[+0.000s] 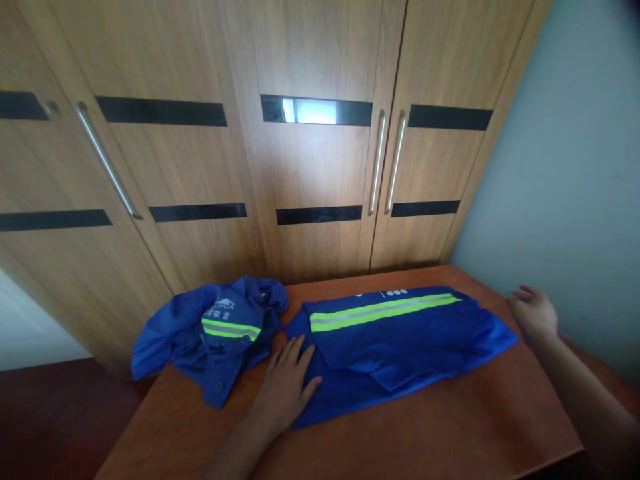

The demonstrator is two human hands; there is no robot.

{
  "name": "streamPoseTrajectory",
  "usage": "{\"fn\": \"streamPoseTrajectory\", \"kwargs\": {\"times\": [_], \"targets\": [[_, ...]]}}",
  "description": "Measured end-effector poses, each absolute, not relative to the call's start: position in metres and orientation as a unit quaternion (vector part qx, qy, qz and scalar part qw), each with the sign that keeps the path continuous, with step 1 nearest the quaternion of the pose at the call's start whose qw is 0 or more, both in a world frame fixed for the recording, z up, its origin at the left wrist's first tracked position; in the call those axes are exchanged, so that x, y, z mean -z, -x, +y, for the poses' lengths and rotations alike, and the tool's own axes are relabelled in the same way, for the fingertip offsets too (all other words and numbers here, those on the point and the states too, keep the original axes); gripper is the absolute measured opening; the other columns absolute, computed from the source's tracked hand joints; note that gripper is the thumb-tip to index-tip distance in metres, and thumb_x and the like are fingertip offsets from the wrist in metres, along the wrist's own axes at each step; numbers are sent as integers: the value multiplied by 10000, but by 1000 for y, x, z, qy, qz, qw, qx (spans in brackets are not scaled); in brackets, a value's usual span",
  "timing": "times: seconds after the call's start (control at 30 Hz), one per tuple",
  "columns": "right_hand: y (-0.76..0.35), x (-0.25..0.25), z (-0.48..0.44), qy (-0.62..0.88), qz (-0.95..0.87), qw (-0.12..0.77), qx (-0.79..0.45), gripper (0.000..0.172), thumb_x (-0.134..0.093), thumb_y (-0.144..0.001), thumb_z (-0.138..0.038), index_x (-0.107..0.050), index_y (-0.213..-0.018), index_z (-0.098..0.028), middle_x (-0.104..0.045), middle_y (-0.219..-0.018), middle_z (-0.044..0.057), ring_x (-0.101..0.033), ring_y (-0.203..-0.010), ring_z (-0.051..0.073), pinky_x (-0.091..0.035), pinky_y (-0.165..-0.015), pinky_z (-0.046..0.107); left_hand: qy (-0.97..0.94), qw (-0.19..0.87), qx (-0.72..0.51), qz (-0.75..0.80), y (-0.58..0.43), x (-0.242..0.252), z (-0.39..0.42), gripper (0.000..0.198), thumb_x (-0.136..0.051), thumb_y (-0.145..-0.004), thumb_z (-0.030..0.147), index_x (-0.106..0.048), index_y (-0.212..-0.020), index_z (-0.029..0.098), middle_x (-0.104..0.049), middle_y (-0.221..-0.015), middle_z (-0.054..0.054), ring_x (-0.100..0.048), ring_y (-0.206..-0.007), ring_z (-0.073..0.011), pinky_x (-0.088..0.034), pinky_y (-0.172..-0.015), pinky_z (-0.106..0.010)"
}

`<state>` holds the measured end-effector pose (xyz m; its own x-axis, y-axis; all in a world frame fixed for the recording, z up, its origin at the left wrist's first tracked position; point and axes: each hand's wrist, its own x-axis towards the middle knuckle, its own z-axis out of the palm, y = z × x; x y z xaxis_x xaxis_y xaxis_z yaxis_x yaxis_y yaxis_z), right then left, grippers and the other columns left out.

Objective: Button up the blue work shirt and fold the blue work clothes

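Observation:
A blue work jacket [395, 340] with a yellow-green and silver reflective stripe lies partly folded on the brown table [400, 427]. My left hand [287, 383] rests with fingers spread at the jacket's left edge, touching the cloth. Off the jacket's right end, my right hand [533, 312] is raised near the wall, its fingers loosely extended and nothing visible in them. Left of my left hand sits a second blue garment [200, 333], crumpled, with white lettering, a button and the same kind of stripe.
Behind the table stands a wooden wardrobe [320, 167] with black strips and long metal handles. A pale wall [565, 200] borders the table on the right. Dark floor [45, 420] shows at the lower left, beyond the table's left edge.

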<state>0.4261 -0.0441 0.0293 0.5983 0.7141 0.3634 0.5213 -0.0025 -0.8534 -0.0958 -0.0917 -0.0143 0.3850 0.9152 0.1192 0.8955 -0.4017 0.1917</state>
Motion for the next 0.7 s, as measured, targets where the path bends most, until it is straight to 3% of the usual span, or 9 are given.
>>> {"fn": "streamPoseTrajectory", "kwargs": {"times": [0.1,0.23,0.33,0.43,0.53,0.63,0.7], "targets": [[-410,-9,-54,734,-500,451,-81,492,-511,-750,-215,-566,-1236,-156,-588,-1257,228,-588,-1136,322,-445,-957,447,-836,26,-91,540,97,11,-92,530,-492,-893,448,-488,-1377,232,-365,-1502,-155,-339,-1373,-337,-297,-1093,-550],[-370,17,-70,586,-744,287,-144,709,-461,-614,-90,-533,-1312,-192,-495,-1408,96,-453,-1302,257,-341,-1103,440,-845,7,-91,527,110,14,-96,514,-507,-888,429,-496,-1371,254,-393,-1490,-137,-350,-1368,-338,-322,-1081,-538],[-347,31,-87,534,-813,182,-147,808,-439,-558,-36,-533,-1333,-244,-453,-1448,53,-403,-1341,226,-310,-1130,415,-852,1,-94,515,124,15,-103,510,-508,-885,415,-499,-1370,260,-415,-1479,-128,-358,-1363,-339,-329,-1084,-523],[-339,35,-96,549,-817,152,-89,715,-424,-626,-20,-581,-1293,-224,-537,-1360,97,-499,-1256,232,-378,-1082,402,-854,-4,-87,512,128,10,-110,477,-508,-877,375,-533,-1339,258,-427,-1469,-134,-384,-1345,-344,-323,-1084,-528],[-341,28,-96,561,-814,148,-27,499,-444,-709,-70,-701,-1100,-245,-645,-1156,112,-600,-1095,250,-465,-979,393,-845,-18,-88,528,113,-1,-112,482,-539,-838,283,-542,-1320,269,-490,-1407,-129,-455,-1278,-330,-369,-1049,-506],[-344,14,-90,601,-783,157,-9,348,-467,-800,-200,-723,-1019,-283,-698,-1043,84,-650,-980,270,-518,-863,402,-840,-27,-76,537,87,-9,-108,582,-580,-808,253,-466,-1378,280,-577,-1270,-127,-537,-1155,-318,-424,-978,-483],[-344,4,-82,636,-748,187,-29,324,-470,-829,-279,-713,-1042,-305,-727,-994,51,-676,-920,268,-534,-811,393,-851,-6,-63,521,71,-11,-101,543,-571,-834,281,-478,-1368,263,-652,-1111,-124,-602,-1032,-307,-466,-898,-449]]}}
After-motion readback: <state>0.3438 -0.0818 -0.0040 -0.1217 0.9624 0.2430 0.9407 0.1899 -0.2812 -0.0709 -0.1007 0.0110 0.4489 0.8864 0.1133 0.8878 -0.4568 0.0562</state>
